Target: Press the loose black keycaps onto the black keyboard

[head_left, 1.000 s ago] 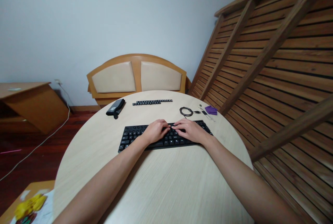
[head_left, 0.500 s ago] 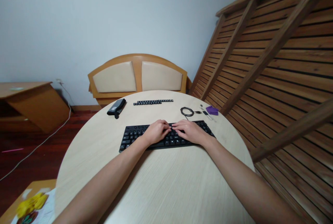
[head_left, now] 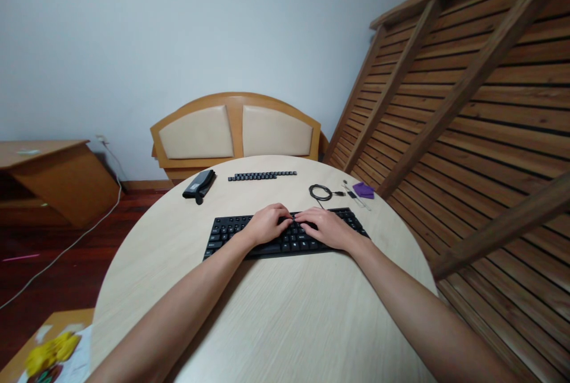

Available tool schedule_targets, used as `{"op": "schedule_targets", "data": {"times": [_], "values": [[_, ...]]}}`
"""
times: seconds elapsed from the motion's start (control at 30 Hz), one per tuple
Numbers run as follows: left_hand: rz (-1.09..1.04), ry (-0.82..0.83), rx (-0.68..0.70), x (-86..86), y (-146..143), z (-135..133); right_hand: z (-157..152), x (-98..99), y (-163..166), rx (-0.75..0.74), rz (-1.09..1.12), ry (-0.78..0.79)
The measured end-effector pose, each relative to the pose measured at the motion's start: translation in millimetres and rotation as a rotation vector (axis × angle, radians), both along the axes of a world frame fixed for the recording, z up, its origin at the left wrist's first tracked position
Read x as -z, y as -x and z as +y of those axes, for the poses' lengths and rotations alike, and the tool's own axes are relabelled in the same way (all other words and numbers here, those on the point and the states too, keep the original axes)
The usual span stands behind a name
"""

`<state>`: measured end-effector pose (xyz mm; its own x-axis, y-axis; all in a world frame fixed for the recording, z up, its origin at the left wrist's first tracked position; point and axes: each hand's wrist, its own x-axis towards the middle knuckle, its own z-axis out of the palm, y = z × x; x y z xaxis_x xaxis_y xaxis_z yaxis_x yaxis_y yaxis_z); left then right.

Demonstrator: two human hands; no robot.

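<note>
A black keyboard (head_left: pixel 285 245) lies on the round pale-wood table (head_left: pixel 285 317). My left hand (head_left: pixel 268 224) rests over its middle, with curled fingers and the thumb drawn together at the keys. What those tips hold, if anything, is hidden. Close beside it, my right hand (head_left: pixel 327 227) lies over the keyboard with fingers stretched toward the left fingertips and its thumb apart. Both sets of fingertips nearly meet above the keys. Beyond the keyboard, loose black keycaps (head_left: pixel 256 176) stand lined up in rows. A coiled black cable (head_left: pixel 320 193) lies behind my right hand.
A dark pouch (head_left: pixel 199 185) sits at the table's far left. Purple cloth (head_left: pixel 364 190) and small thin tools (head_left: pixel 353 195) lie at the right. A wooden slatted frame (head_left: pixel 467 104) leans along the right side; a headboard (head_left: pixel 238 127) stands behind the table.
The view has shifted very slightly. Both hands stay at nearly the same spot on the keyboard, with only a tiny movement of the fingers.
</note>
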<state>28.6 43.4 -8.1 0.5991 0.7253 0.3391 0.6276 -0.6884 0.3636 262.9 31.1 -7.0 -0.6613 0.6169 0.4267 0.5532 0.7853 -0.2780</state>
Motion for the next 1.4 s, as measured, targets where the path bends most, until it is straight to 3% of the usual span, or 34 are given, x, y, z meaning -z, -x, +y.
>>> {"op": "schedule_targets", "data": {"times": [0.17,0.47,0.83,1.1,1.4], "values": [[0.122,-0.043,-0.061,-4.4,6,21,0,-0.7,-1,-0.01,0.048,0.043],[0.359,-0.087,-0.164,-6.3,26,90,0,-3.7,-1,-0.025,0.062,0.072],[0.464,-0.145,-0.239,9.5,18,153,2,-6.5,-1,-0.032,0.036,0.084],[0.437,-0.116,-0.309,21.2,-1,171,2,-9.2,-2,-0.035,0.036,0.109],[0.379,-0.137,-0.248,21.5,-7,161,2,-8.5,-2,-0.036,0.027,0.104]]}}
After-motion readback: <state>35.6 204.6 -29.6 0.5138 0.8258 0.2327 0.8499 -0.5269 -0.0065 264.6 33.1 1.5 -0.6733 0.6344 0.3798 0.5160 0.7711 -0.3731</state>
